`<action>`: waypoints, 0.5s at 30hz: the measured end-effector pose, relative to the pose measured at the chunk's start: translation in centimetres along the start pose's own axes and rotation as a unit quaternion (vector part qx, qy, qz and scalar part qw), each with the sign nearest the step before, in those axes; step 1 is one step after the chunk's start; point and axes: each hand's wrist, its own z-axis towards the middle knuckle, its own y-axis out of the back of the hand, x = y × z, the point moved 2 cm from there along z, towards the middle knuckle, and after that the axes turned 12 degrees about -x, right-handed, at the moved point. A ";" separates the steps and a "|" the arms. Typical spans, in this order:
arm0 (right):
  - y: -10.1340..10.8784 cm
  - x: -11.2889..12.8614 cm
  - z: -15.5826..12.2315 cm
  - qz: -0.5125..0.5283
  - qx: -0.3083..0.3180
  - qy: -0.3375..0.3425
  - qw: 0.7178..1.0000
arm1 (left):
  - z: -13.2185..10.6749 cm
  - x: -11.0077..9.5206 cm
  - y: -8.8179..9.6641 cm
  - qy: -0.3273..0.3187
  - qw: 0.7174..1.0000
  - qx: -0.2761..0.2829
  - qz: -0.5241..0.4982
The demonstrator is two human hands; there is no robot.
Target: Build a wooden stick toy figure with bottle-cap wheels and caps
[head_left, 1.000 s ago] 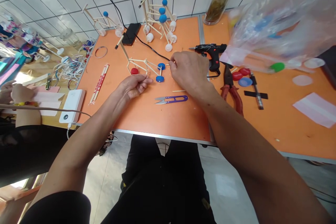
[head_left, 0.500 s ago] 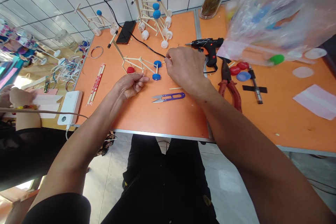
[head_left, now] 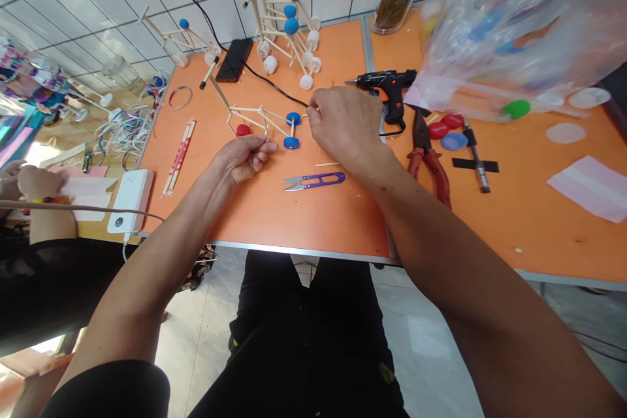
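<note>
A small frame of thin wooden sticks (head_left: 245,108) stands on the orange table, with a black-tipped post, blue wheel-like caps (head_left: 291,143) at its right end and a red cap (head_left: 243,130) at its left. My left hand (head_left: 247,157) pinches a stick at the frame's near side between thumb and forefinger. To the right of the blue caps, my right hand (head_left: 345,121) is closed with its knuckles up; what its fingers hold is hidden. Just below it lie a loose stick (head_left: 326,164) and purple thread snips (head_left: 314,181).
A glue gun (head_left: 386,86), red-handled pliers (head_left: 425,157) and a clear plastic bag (head_left: 519,46) lie to the right. More stick frames (head_left: 281,32) and a phone (head_left: 235,60) are at the back. A power bank (head_left: 130,201) lies left, near another person's hand (head_left: 36,183).
Both hands and the stick frame keep their places. The view has shifted very slightly.
</note>
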 end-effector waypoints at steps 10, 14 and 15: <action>0.4 0.1 -0.1 -0.008 0.005 0.001 1.000 | -0.3 0.0 -0.1 -0.003 1.000 0.002 -0.009; 0.5 0.2 -0.1 -0.014 0.012 -0.001 1.000 | -0.6 0.0 -0.2 -0.008 1.000 -0.003 -0.004; 0.5 0.3 -0.1 -0.018 0.010 0.001 1.000 | -0.7 0.0 -0.3 -0.009 1.000 -0.001 -0.001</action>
